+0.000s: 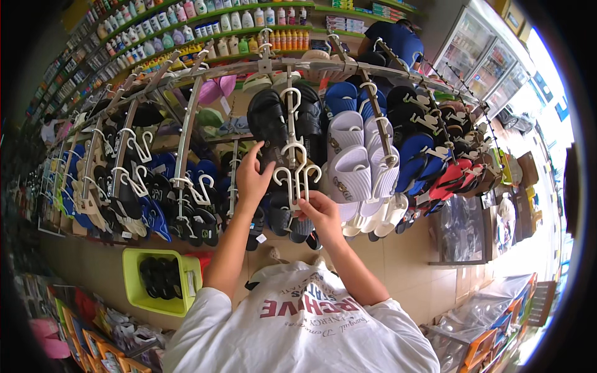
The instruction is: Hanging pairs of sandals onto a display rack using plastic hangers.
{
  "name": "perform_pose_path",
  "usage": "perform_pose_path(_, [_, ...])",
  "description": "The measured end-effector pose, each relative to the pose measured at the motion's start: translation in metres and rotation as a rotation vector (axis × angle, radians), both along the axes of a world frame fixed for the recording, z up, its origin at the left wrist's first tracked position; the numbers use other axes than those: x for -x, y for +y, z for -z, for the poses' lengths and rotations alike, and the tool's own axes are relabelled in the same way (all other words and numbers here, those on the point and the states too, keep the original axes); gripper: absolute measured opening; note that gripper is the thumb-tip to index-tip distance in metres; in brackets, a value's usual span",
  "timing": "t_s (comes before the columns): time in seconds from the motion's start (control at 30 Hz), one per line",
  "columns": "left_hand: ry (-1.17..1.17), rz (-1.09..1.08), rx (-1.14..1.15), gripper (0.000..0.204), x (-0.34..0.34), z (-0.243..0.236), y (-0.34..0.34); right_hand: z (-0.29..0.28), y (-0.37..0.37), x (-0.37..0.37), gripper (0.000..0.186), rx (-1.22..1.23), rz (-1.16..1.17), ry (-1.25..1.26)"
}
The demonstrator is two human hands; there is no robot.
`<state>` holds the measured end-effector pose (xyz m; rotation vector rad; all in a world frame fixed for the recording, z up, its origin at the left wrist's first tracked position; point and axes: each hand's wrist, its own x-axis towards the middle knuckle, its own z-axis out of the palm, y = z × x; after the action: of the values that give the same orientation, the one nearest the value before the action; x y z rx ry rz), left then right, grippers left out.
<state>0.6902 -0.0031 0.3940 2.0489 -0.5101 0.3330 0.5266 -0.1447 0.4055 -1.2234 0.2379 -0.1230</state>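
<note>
My right hand (320, 214) pinches the lower end of a white plastic shoe hanger (299, 185) in front of the rack's middle arm. Beside it, my left hand (254, 177) has its thumb and forefinger spread, against or very close to a black slide sandal (267, 115); whether it touches cannot be made out. Another black sandal (309, 121) hangs on the other side of the metal display arm (290, 118). More white hanger hooks sit along that arm. Dark slides (279, 214) hang lower down, partly behind the hanger and my right hand.
White ridged slides (349, 174) hang close on the right, with red flip-flops (456, 180) farther along. A yellow-green bin (134, 280) holding black footwear stands on the floor at left. Bottle shelves (217, 31) and a person in dark blue (398, 40) are behind the rack.
</note>
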Motion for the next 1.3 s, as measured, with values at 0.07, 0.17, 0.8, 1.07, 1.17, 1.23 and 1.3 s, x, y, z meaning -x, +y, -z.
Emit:
perform_pose_path(0.07, [0.015,-0.020,0.010,0.050,0.012,0.019,0.014,0.007,0.003,0.000,0.020,-0.009,0.016,0.018])
perform_pose_path(0.17, [0.041,-0.001,0.045,0.040,0.039,0.052,0.038,0.014,0.004,0.002,0.021,0.005,0.004,0.029])
perform_pose_path(0.8, [1.700,-0.982,0.635,0.009,0.581,0.387,0.323,0.098,0.009,0.012,0.018,-0.038,-0.251,0.135])
perform_pose_path(1.07, [1.159,-0.577,-0.288,0.011,0.588,0.433,0.295,0.113,0.035,0.059,0.019,0.036,-0.345,0.265])
perform_pose_path(1.17, [0.925,-0.490,-0.564,0.012,0.588,0.459,0.286,0.120,0.057,0.073,0.020,0.053,-0.382,0.285])
perform_pose_path(1.23, [0.790,-0.423,-0.794,0.013,0.579,0.457,0.308,0.123,0.053,0.082,0.019,0.085,-0.309,0.277])
perform_pose_path(1.3, [0.973,-0.719,-0.192,0.015,0.534,0.437,0.313,0.132,0.076,0.091,0.018,0.157,-0.294,0.236])
